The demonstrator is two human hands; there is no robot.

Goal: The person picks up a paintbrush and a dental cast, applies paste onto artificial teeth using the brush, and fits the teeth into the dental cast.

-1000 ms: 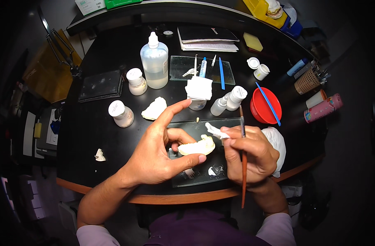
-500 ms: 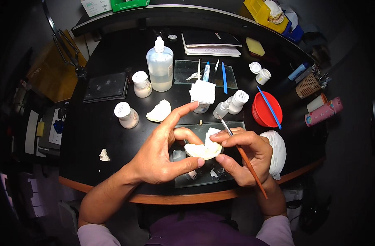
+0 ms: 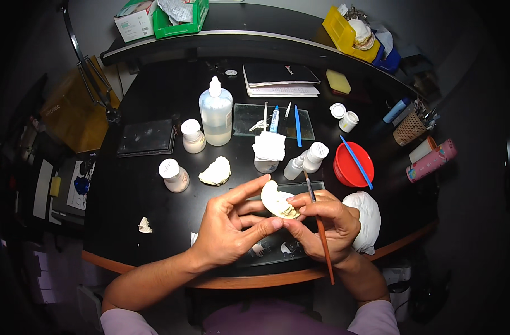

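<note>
In front of me is a pale yellow, curved plaster dental cast [image 3: 275,201], tilted between both hands above a glass slab. My left hand [image 3: 227,230] is closed on it, thumb at the lower edge and index fingertip at the upper end. My right hand [image 3: 336,224] pinches the cast's right end. It also holds a thin paintbrush [image 3: 323,240] with a reddish-brown handle, its tip pointing away from me. The glass slab [image 3: 271,257] lies under my hands, partly hidden, with white scraps on it. Another pale plaster piece [image 3: 216,171] rests beyond my left hand.
Lidded jars [image 3: 174,176] and a large squeeze bottle [image 3: 216,117] stand at the left. A red bowl [image 3: 352,167] with a blue stick across it and a white cloth [image 3: 366,220] are at the right. Behind, tools lie on another glass slab [image 3: 243,120].
The cast has turned and tilted in my hands, one end now pointing up and away. My left index fingertip has come to its edge. The whole view has shifted slightly.
</note>
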